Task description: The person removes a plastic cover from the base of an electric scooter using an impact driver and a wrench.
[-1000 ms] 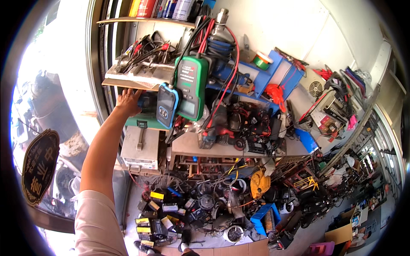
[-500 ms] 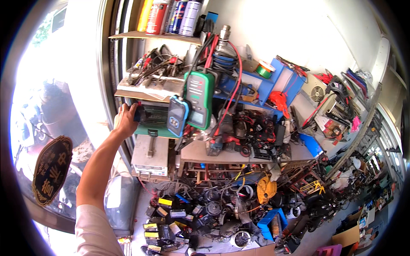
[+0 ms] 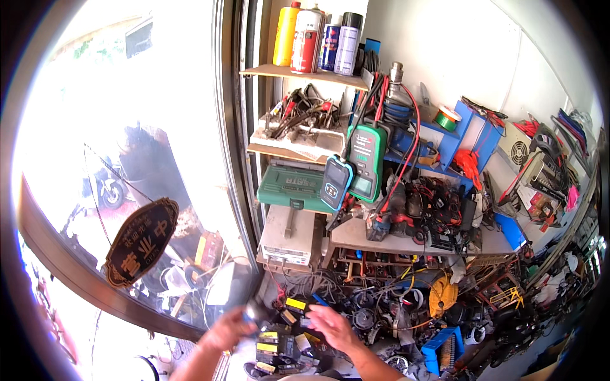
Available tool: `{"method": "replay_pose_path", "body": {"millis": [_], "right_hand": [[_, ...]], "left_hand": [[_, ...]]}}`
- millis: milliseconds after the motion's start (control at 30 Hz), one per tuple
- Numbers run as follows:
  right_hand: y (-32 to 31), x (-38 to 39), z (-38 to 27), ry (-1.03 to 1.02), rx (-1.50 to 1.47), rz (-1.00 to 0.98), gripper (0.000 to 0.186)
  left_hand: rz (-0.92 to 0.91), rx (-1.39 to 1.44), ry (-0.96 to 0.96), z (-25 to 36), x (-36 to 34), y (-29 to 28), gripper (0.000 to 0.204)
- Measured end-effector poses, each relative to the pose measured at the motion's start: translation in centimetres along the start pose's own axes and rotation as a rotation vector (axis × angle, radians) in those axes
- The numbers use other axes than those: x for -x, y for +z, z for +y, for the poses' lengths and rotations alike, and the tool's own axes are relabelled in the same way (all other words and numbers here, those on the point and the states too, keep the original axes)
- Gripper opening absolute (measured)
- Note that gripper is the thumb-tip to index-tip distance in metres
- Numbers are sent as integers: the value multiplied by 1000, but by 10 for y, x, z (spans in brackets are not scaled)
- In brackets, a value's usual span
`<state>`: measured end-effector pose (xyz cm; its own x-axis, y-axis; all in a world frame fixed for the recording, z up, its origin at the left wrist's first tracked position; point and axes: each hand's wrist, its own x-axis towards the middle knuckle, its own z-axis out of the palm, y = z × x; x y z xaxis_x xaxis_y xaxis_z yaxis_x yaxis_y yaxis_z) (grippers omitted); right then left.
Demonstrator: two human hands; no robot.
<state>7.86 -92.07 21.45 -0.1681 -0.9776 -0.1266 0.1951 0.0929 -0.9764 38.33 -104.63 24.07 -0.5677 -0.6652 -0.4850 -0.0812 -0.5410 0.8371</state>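
My left hand (image 3: 230,327) grips a small dark, shiny object (image 3: 255,312), blurred by motion, low in the centre. My right hand (image 3: 330,325) is just to its right, apart from it, fingers spread and slightly curled. Beneath both hands lie yellow-topped black blocks (image 3: 268,348) among clutter on the floor. Above them a grey metal box (image 3: 286,239) stands under a green hard case (image 3: 287,185) on the shelving. A blue handheld tester (image 3: 337,183) and a green meter (image 3: 365,165) hang with cables in front of the case.
A hanging oval sign (image 3: 141,241) is before the glass on the left. Spray cans (image 3: 306,41) stand on the top shelf. A bench (image 3: 343,236) holds tangled power tools. A blue bin (image 3: 441,349) and a yellow bag (image 3: 443,295) sit amid dense clutter at lower right.
My left hand has come down from the shelf, taking a dark object from atop the green case. My right hand has entered view. The view has swung leftward.
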Motion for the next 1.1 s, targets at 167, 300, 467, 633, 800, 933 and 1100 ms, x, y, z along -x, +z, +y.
{"method": "replay_pose_path", "body": {"millis": [167, 300, 467, 633, 800, 933, 1100], "right_hand": [[68, -37, -9, 70, 38, -95, 35], [69, -25, 8, 136, 58, -154, 29], [83, -31, 5, 81, 59, -209, 29], [96, -46, 21, 73, 35, -218, 29], [99, -53, 29, 183, 11, -196, 30], [105, -62, 37, 207, 90, -196, 31], [113, -58, 39, 245, 63, -233, 32]], "left_hand": [[11, 237, -152, -104, 37, 31, 66], [-115, 191, -54, -95, 56, 32, 64], [-34, -360, 256, -75, 47, 27, 53], [-39, 9, 173, -88, 29, 23, 39], [-39, 18, 110, -113, 12, 16, 39], [1, 140, 138, -109, 11, 18, 37], [57, 169, 116, -117, 12, 14, 34]]}}
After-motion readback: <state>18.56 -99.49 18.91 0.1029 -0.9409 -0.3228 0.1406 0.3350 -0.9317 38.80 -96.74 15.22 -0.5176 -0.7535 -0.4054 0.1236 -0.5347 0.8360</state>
